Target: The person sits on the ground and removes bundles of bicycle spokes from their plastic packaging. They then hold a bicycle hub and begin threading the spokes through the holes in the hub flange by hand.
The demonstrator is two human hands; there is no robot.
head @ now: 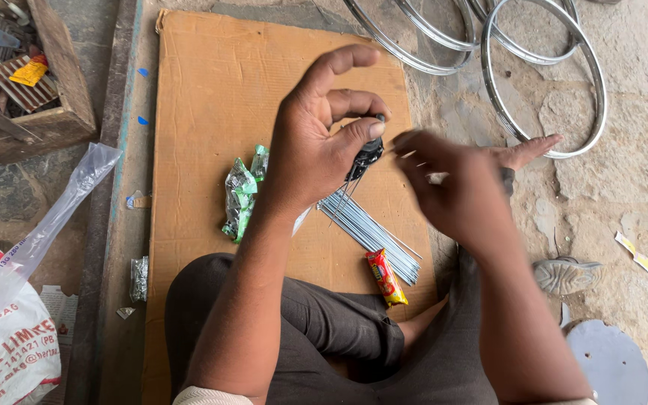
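My left hand (324, 127) is raised over a brown cardboard sheet (204, 82) and pinches a small black hub (367, 154) between thumb and fingers, with thin spokes hanging from it. My right hand (455, 187) is blurred just right of the hub and seems to hold a thin spoke (395, 148) at its fingertips. A bundle of silver spokes (373, 234) lies on the cardboard below both hands.
Green foil packets (241, 196) and a red-yellow wrapper (386, 277) lie on the cardboard. Shiny wheel rims (541, 75) rest on the concrete at top right. A wooden box of tools (31, 82) stands top left, a white sack (1, 337) bottom left.
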